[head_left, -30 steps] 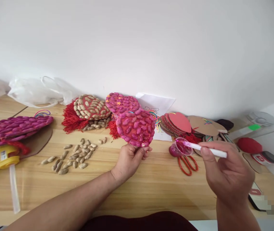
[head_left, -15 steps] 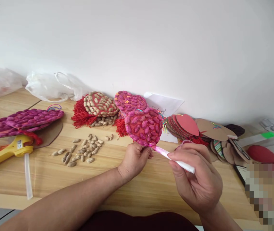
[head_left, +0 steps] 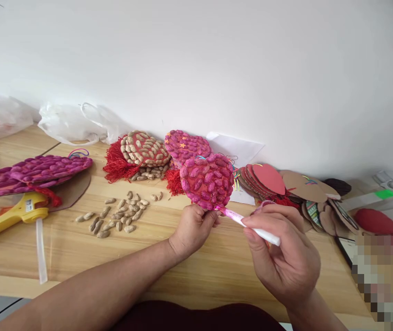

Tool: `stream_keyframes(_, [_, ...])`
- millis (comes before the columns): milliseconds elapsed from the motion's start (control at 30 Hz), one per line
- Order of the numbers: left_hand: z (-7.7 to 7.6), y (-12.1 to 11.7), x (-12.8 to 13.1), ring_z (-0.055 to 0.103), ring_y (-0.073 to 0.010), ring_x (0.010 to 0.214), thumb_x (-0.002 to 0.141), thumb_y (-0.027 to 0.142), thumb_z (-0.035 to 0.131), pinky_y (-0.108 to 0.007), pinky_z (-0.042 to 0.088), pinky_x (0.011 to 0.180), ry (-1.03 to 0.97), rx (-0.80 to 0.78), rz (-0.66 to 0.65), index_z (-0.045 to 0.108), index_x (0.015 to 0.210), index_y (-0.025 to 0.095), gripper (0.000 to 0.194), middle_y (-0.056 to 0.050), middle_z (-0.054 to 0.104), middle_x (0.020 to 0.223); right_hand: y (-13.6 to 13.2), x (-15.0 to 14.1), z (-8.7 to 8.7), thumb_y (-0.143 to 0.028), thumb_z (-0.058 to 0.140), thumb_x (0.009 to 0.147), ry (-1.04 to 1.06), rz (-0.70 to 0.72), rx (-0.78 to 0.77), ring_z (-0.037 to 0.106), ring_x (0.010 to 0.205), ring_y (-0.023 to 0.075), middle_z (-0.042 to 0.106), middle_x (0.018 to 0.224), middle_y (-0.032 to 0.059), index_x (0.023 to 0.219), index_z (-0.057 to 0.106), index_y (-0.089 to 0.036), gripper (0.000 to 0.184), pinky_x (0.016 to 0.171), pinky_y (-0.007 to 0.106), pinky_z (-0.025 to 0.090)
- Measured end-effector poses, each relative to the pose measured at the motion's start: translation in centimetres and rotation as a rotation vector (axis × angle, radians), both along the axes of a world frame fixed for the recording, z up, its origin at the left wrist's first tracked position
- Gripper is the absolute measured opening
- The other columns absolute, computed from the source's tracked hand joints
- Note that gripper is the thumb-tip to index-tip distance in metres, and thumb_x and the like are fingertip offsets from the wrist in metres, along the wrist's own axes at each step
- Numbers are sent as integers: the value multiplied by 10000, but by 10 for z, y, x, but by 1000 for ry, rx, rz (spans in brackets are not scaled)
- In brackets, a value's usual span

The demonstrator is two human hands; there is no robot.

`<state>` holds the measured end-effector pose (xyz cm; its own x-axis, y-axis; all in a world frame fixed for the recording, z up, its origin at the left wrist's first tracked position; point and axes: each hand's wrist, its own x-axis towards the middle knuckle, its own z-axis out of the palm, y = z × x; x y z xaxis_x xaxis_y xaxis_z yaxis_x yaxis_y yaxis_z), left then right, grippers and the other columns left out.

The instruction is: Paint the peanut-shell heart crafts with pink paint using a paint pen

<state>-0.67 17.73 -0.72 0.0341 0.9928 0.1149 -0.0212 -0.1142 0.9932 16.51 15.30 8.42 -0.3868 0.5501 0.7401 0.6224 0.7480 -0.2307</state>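
My left hand pinches the lower edge of a round red cardboard piece covered with peanuts painted magenta. It is held up above the table, peanut side toward me. Between the fingers and thumb of my right hand is a white paintbrush, its lower shaft smeared pink. The brush's pink end meets the bottom edge of the peanut-covered piece, close to my left fingertips; its very tip is hard to make out. Loose peanuts lie on the table left of my left hand.
A yellow glue gun with a clear glue stick lies left, by magenta peanut-covered pieces. Behind are an unpainted peanut piece, a red tassel and plastic bags. Cardboard cutouts are stacked right, near a tape dispenser.
Almost nothing differs. The brush has shifted slightly at the bottom edge of the peanut-covered piece; both hands keep their grip and place.
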Motion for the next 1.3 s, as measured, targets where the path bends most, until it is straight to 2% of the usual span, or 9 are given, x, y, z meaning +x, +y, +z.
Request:
stream_keyframes(267, [3,0,0,646,-167,593,891,348,626,-253,505,596,-13,-1,1,731,732,178,255,-50,719,646,2,0,0,-80,683,867,14,-34,-6,610,899,216,713,861,23,1037,681,-214,216,844,392,490])
stream_keyframes(467, [1,-1,-1,642,-166,590,898,315,599,-251,476,585,48,18,12,683,657,180,288,-56,716,639,3,-4,0,-96,682,871,23,0,-52,607,898,221,707,862,23,1037,681,-225,210,816,394,480])
stream_keyframes(700, [2,0,-1,631,-167,602,904,338,602,-255,484,605,36,30,8,708,713,171,275,-59,717,651,3,-4,3,-97,669,883,33,-48,-40,604,880,214,700,840,21,1001,675,-213,166,816,396,465])
stream_keyframes(867, [0,0,-1,619,-158,592,906,314,588,-246,470,593,67,37,11,672,669,173,288,-54,702,636,3,-5,4,-98,670,886,40,-11,-61,605,892,214,698,853,25,1007,678,-205,162,807,396,472])
stream_keyframes(1000, [1,0,-1,643,-162,606,907,342,601,-244,499,601,4,17,0,720,743,169,266,-54,720,665,4,-1,2,-75,676,877,44,-44,-18,604,898,213,699,849,29,1002,685,-188,168,826,404,479])
stream_keyframes(1200, [-3,0,0,671,-173,627,903,341,608,-252,514,616,-9,-20,-22,727,705,160,294,-77,743,690,1,-1,-4,-49,667,874,21,93,22,620,913,218,731,865,32,1027,689,-167,194,819,406,504])
stream_keyframes(1300, [-2,0,0,688,-178,629,888,339,625,-249,526,611,-42,-45,-30,733,716,155,274,-81,753,694,2,1,-9,-51,669,875,14,85,39,623,917,224,740,860,31,1020,693,-167,187,819,414,504])
